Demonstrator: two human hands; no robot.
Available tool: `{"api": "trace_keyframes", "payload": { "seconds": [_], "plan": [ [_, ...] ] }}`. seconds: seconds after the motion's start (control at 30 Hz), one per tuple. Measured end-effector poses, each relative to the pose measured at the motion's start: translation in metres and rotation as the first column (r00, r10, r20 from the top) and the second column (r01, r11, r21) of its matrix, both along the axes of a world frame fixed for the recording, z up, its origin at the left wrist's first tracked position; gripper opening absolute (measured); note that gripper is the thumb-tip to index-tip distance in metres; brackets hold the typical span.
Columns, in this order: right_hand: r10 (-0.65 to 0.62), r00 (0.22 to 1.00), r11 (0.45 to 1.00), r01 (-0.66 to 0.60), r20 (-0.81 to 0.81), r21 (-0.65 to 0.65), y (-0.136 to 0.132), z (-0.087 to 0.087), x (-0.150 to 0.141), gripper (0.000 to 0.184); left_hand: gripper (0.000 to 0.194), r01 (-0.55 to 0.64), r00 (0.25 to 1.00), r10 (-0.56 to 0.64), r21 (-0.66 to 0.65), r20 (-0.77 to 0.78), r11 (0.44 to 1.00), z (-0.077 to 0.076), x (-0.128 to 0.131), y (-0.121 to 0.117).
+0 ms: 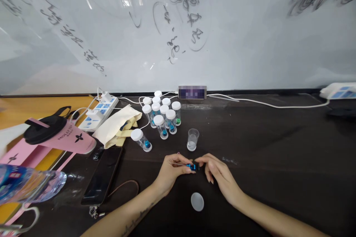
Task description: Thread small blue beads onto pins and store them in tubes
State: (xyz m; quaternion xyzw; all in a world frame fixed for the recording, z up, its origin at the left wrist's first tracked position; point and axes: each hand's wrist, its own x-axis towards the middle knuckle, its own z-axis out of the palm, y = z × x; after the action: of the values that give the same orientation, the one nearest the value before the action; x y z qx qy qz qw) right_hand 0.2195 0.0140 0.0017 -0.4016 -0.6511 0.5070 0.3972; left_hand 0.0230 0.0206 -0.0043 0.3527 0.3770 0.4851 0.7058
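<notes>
My left hand [175,170] pinches a small blue and black part [191,166] between thumb and fingers, and a thin rod sticks out from it towards the palm. Its exact kind is too small to make out. Close on the right is my right hand [219,176], index finger reaching to the part's dark end, the thumb apart; whether the fingertip touches cannot be seen. Beyond the hands stands an uncapped clear plastic jar [193,140]. A round white lid [197,202] lies flat between my forearms.
Several white-capped clear jars [160,126] with small blue or green pieces stand at centre left. Further left are a cloth pouch [116,126], a phone [102,177], a power strip [101,113], a pink cup [63,135] and a plastic bottle [30,185]. A whiteboard [236,33] rises behind.
</notes>
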Motion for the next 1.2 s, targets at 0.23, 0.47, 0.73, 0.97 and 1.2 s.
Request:
{"api": "trace_keyframes", "payload": {
  "seconds": [0.23,0.47,0.73,0.97,1.2],
  "plan": [
    [0.021,1.0,0.999,-0.021,0.007,0.024,0.001,0.0012,0.0,0.042,0.015,0.006,1.0,-0.006,0.01,-0.004,1.0,-0.0016,0.0001,-0.0003],
    [0.018,1.0,1.0,-0.017,-0.009,0.016,0.0001,-0.0004,0.0006,0.043,0.017,-0.003,1.0,0.003,0.009,-0.006,1.0,-0.0004,0.0002,0.0],
    [0.011,1.0,1.0,-0.01,-0.025,0.01,-0.0004,-0.0011,0.0001,0.044,0.017,-0.003,1.0,0.003,0.003,-0.012,1.0,-0.0014,-0.0003,-0.0005],
    [0.006,0.999,1.0,-0.006,-0.033,0.011,-0.0006,-0.0019,0.0004,0.043,0.016,0.001,1.0,-0.001,0.0,-0.011,1.0,-0.0012,-0.0003,-0.0003],
    [0.001,1.0,1.0,-0.001,-0.01,0.03,-0.0011,0.0004,-0.0003,0.041,0.015,0.006,1.0,-0.006,0.015,-0.004,1.0,-0.0019,0.0,-0.0005]
  ]
}}
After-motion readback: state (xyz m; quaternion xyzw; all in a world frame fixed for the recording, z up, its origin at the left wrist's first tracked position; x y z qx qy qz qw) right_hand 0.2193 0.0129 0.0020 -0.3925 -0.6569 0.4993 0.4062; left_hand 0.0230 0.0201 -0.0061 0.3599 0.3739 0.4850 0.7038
